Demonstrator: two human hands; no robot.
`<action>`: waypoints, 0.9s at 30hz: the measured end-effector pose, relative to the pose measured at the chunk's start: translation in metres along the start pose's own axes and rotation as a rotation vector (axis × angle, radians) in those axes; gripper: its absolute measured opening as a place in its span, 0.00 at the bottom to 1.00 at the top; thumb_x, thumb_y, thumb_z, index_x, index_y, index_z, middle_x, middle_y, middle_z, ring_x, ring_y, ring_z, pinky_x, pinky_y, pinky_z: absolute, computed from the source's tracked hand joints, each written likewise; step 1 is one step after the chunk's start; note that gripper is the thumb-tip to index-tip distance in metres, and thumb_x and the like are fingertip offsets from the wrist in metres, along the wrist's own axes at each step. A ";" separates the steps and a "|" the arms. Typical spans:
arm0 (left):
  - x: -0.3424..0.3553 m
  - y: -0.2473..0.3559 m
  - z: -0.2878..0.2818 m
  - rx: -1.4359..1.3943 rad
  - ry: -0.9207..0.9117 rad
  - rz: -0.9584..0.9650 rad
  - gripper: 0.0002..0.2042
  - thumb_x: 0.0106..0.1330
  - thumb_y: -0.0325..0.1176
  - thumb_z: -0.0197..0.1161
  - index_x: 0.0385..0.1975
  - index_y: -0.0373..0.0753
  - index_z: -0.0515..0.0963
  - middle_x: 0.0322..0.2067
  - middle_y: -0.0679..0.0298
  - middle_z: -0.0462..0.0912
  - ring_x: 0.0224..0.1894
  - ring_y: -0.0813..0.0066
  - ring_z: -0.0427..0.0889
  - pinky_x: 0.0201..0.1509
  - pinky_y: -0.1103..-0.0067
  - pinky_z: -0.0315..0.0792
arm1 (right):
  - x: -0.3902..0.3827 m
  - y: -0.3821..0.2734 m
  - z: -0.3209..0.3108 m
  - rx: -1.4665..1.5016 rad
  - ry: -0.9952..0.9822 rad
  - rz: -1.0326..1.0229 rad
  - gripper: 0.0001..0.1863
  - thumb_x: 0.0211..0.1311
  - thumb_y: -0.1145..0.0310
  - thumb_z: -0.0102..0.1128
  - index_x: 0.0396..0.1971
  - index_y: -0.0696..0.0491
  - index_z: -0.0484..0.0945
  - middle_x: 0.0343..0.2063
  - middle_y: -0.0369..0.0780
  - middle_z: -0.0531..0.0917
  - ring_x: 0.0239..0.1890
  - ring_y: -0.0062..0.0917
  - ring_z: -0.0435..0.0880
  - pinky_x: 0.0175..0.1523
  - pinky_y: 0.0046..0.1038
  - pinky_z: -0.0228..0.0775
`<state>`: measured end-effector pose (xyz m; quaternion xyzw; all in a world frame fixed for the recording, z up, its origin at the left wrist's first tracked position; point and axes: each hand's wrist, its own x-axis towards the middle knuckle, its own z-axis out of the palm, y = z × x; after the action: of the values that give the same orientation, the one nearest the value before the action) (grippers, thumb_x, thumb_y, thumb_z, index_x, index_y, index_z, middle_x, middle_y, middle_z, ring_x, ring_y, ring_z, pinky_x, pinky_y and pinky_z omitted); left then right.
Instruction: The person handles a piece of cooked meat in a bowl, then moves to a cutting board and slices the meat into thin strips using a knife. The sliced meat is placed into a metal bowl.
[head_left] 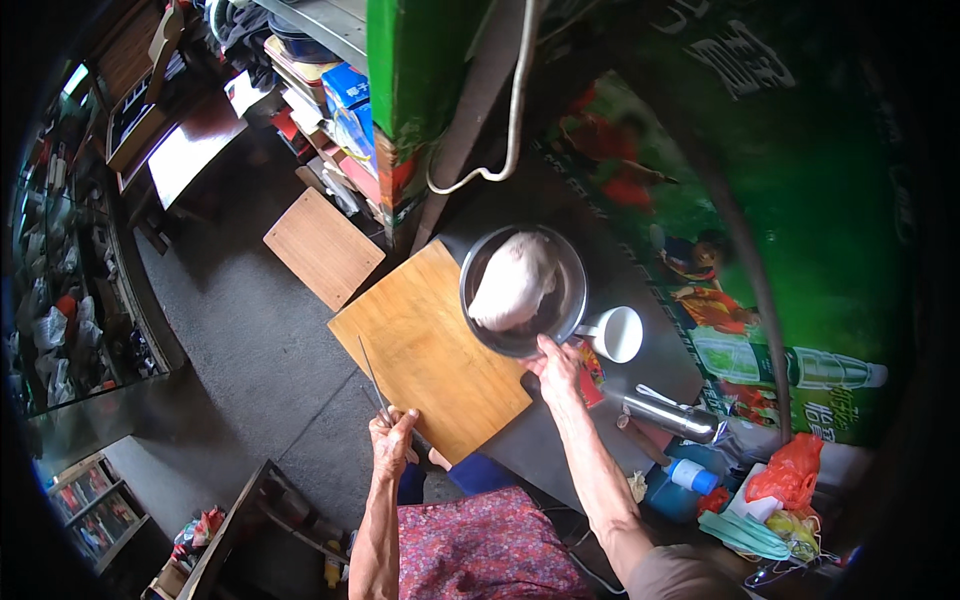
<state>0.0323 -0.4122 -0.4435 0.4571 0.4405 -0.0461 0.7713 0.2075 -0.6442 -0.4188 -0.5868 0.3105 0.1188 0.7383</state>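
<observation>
A wooden cutting board (430, 350) lies on a dark counter. My left hand (392, 442) grips the handle of a knife (372, 375) at the board's near left corner, with the thin blade edge pointing away over the board. My right hand (556, 370) holds the near rim of a metal bowl (572, 300) that sits at the board's far right corner. Inside the bowl lies a large pale lump (515, 280), likely dough or raw poultry.
A white cup (618, 333) stands right of the bowl, with a metal cylinder (668, 415), a blue bottle (675, 485), a red bag (790, 470) and cloths nearby. A green printed sheet (800, 200) covers the right side. A wooden stool (322, 247) and shelves (330, 90) stand left.
</observation>
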 end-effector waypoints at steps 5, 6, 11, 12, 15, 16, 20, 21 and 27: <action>-0.006 0.001 -0.004 0.066 -0.011 0.092 0.17 0.61 0.28 0.67 0.14 0.45 0.67 0.14 0.80 0.63 0.17 0.91 0.55 0.21 0.84 0.48 | 0.021 -0.010 0.030 0.015 0.130 -0.008 0.08 0.61 0.73 0.62 0.35 0.59 0.72 0.30 0.43 0.81 0.26 0.31 0.84 0.33 0.36 0.85; -0.008 0.002 -0.008 0.053 -0.015 0.094 0.07 0.63 0.29 0.66 0.24 0.37 0.78 0.20 0.74 0.75 0.24 0.89 0.69 0.28 0.86 0.63 | 0.021 -0.011 0.037 0.016 0.170 0.000 0.09 0.61 0.73 0.62 0.35 0.59 0.72 0.30 0.43 0.81 0.27 0.31 0.84 0.34 0.36 0.85; -0.034 0.016 -0.007 0.056 0.154 0.107 0.17 0.65 0.34 0.66 0.44 0.24 0.79 0.38 0.60 0.84 0.38 0.79 0.73 0.45 0.81 0.65 | 0.035 0.012 0.031 0.113 0.237 0.041 0.09 0.60 0.75 0.63 0.37 0.58 0.72 0.32 0.44 0.82 0.29 0.32 0.85 0.34 0.37 0.85; -0.039 0.012 -0.014 0.072 0.190 0.140 0.16 0.64 0.36 0.66 0.41 0.27 0.80 0.32 0.65 0.84 0.26 0.85 0.66 0.32 0.83 0.59 | 0.033 0.016 0.032 0.140 0.221 0.039 0.09 0.60 0.75 0.63 0.37 0.57 0.73 0.32 0.44 0.82 0.29 0.32 0.85 0.34 0.36 0.84; -0.067 0.034 -0.013 0.245 0.280 -0.032 0.20 0.67 0.46 0.62 0.36 0.29 0.80 0.31 0.58 0.87 0.13 0.87 0.60 0.16 0.84 0.54 | 0.034 0.018 0.029 0.159 0.200 0.137 0.10 0.61 0.73 0.64 0.38 0.61 0.73 0.31 0.46 0.83 0.27 0.35 0.85 0.33 0.37 0.84; -0.075 0.038 -0.013 0.224 0.268 -0.013 0.23 0.68 0.49 0.59 0.35 0.28 0.80 0.31 0.57 0.87 0.13 0.86 0.62 0.16 0.84 0.55 | 0.033 0.015 0.031 0.138 0.213 0.169 0.11 0.62 0.73 0.64 0.39 0.61 0.73 0.31 0.47 0.83 0.27 0.35 0.85 0.32 0.37 0.84; -0.107 0.041 -0.010 0.182 0.120 0.047 0.31 0.71 0.57 0.51 0.37 0.25 0.80 0.32 0.52 0.86 0.21 0.78 0.79 0.18 0.85 0.63 | 0.025 0.002 0.026 0.095 0.220 0.309 0.20 0.65 0.58 0.62 0.40 0.61 0.73 0.31 0.48 0.83 0.23 0.35 0.85 0.28 0.34 0.82; -0.118 0.052 0.003 0.153 0.099 0.060 0.29 0.73 0.54 0.51 0.32 0.27 0.79 0.34 0.51 0.86 0.31 0.70 0.86 0.19 0.84 0.66 | 0.022 0.003 0.016 0.094 0.202 0.355 0.23 0.66 0.52 0.60 0.40 0.61 0.73 0.32 0.47 0.84 0.23 0.34 0.85 0.27 0.32 0.81; -0.134 0.070 0.035 -0.145 -0.116 -0.059 0.25 0.73 0.55 0.51 0.45 0.33 0.73 0.39 0.51 0.84 0.39 0.65 0.87 0.23 0.81 0.72 | -0.144 -0.004 -0.004 -0.276 -0.043 0.365 0.26 0.70 0.44 0.47 0.40 0.55 0.77 0.33 0.42 0.86 0.33 0.28 0.87 0.35 0.30 0.80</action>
<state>0.0068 -0.4422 -0.2936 0.3835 0.4106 -0.0631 0.8248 0.0966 -0.6220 -0.3301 -0.6135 0.3766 0.3042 0.6239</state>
